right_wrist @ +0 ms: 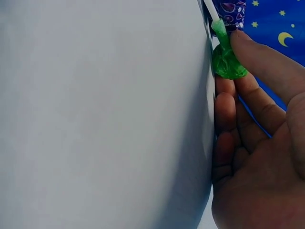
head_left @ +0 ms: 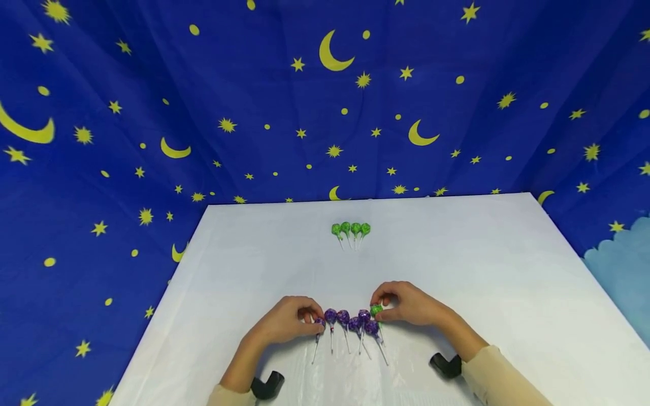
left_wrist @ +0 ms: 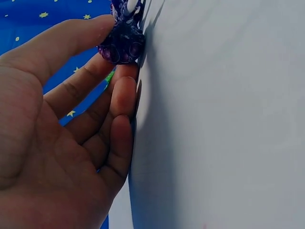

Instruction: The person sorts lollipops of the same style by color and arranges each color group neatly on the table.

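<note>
At the left end of a loose row of lollipops, the fingers of the left hand [head_left: 286, 320] pinch a purple lollipop [head_left: 319, 322] by its wrapped head. At the right end, the right hand [head_left: 413, 304] holds a green lollipop [head_left: 376, 310] between thumb and forefinger. Between the two hands lie five more purple lollipops [head_left: 343, 318], sticks toward the person, the three on the right crowded together. A black fitting [head_left: 268, 385] sits by the left wrist, another [head_left: 446, 366] by the right; both sleeves [head_left: 503, 375] are beige. Farther up the white worktop [head_left: 244, 254], well apart from the hands, four green lollipops [head_left: 356, 228] lie side by side. Beyond hangs a blue cloth [head_left: 284, 96] patterned with yellow stars and moons.
</note>
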Motion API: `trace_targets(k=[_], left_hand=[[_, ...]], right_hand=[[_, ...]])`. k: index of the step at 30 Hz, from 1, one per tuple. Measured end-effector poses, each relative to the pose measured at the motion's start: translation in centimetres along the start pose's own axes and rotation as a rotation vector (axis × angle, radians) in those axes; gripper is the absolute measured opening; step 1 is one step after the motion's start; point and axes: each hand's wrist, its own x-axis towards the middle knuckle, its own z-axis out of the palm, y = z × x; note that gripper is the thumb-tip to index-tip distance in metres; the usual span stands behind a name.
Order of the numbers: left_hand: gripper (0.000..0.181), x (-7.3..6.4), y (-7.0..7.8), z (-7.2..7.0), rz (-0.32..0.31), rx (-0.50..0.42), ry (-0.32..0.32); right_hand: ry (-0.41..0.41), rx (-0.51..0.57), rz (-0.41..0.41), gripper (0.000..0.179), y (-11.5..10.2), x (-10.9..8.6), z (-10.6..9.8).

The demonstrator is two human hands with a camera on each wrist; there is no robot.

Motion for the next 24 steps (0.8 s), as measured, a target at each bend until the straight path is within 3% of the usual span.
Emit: trace_targets(k=[7,19,24], left_hand=[[0.019,-0.16,-0.40,0.14,0.018,-0.003,0.015],[0.020,-0.34,-0.48,0.32,-0.015,-0.014,0.034],[0.020,-0.46,-0.55,0.35,-0.011,-0.032,0.044]], right_hand=[[-0.002,-0.004,0.001,0.024,-0.16,0.06,0.07],[-0.019,0.011,0.025,0.024,-0.38,0.33,-0.31],[0.018,0.016,0.029,0.023,-0.27,0.65,-0.76]])
